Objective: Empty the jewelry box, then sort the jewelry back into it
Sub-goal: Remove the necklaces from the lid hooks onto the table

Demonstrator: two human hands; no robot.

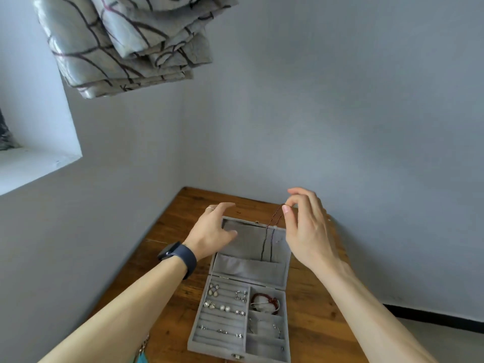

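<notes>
Evidently the jewelry box (193, 343) sat open on the wooden bench (172, 224) with its lid (246, 233) upright, so that both the tray and the lid's lining faced the person. The right hand (306, 231) kept a narrow grip, thumb and forefinger pinching the top of a dark beaded necklace (269, 239). It was held above the lid's rim, probably so the two strands could hang straight and untangled. They ran down the lining and their lower ends went into the lid's pocket (248, 268).

The left hand (209, 226) was curved around the lid's top left corner, thumb in front of the lining and fingers past the top edge. This looked like bracing, to stop the light lid tipping as the chain was handled. Whether that grip truly clamped the lid or only hovered by it could not be told.

Below, pairs of earrings (225, 307) sat in the padded rows on the left, where slots keep each pair together. A red bracelet (264, 302) lay coiled in the upper right compartment, which suits bulkier things.

With the tray full and no loose jewelry seen on the bench, the necklace seemed either the first thing out or the last thing in.
</notes>
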